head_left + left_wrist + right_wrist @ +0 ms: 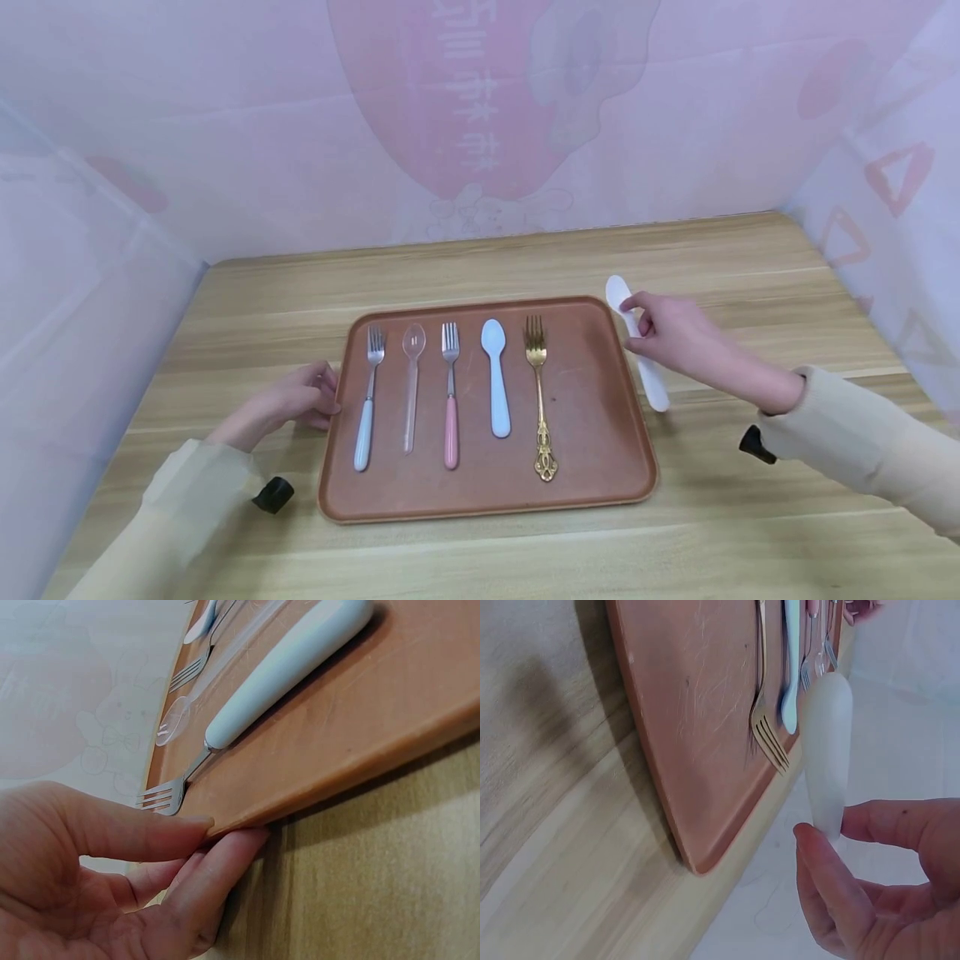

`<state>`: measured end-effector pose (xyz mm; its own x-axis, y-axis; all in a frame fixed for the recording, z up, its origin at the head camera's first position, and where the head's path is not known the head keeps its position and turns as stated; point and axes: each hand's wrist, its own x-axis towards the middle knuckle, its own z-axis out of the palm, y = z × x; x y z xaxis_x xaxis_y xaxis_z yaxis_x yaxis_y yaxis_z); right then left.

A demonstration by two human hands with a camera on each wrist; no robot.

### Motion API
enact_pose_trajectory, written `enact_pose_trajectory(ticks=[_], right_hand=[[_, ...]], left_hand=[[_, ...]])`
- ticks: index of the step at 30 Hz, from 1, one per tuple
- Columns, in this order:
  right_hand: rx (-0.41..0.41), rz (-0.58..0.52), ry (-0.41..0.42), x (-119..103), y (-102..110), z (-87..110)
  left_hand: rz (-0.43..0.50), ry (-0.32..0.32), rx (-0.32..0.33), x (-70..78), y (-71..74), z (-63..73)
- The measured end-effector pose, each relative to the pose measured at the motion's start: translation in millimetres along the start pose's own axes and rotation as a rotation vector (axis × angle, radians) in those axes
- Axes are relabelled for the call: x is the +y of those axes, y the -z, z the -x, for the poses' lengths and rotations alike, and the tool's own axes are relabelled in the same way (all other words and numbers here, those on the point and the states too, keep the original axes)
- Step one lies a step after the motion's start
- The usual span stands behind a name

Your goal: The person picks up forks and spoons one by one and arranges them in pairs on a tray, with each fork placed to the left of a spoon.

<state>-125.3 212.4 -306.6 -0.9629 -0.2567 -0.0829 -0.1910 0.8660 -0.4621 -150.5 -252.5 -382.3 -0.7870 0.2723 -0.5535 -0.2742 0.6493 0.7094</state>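
My left hand [300,396] pinches the left rim of a brown tray [592,425], thumb on top and fingers beneath in the left wrist view. In my right hand [678,333], thumb and fingertips pinch a white plastic spoon [651,382], held up beside the tray's right edge with its bowl pointing away. Across the tray, left to right, lie a fork with a pale blue handle [363,433], a clear plastic spoon [413,342], a fork with a pink handle [451,433], a light blue spoon [498,404] and a gold fork [536,352] with an ornate handle.
The tray rests on a wood-grain table [480,558]. A printed pale curtain [262,150] stands behind the table and along both sides. Bare tray surface lies to the right of the gold fork.
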Motion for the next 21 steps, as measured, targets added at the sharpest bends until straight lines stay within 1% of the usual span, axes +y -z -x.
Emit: enact_pose_trajectory(ticks=[4, 8, 13, 17, 21], right_hand=[[0.004, -0.013, 0.01, -6.0, -6.9, -2.0], [0.004, -0.032, -0.007, -11.1, -14.6, -3.7], [0.009, -0.059, 0.011, -12.4, -27.9, -6.8], [0.015, -0.045, 0.029, -11.0, -39.9, -9.4], [0.006, -0.031, 0.028, -10.9, -51.1, -11.8]], left_hand=[[0.001, 0.0, 0.001, -0.1, 0.3, 1.2], [-0.002, -0.001, 0.006, 0.0, 0.0, 2.2], [0.006, 0.003, 0.004, -0.1, -1.1, 2.7], [0.005, 0.005, 0.003, -0.1, -1.7, 2.9], [0.003, 0.003, 0.0, -0.1, -1.7, 3.5]])
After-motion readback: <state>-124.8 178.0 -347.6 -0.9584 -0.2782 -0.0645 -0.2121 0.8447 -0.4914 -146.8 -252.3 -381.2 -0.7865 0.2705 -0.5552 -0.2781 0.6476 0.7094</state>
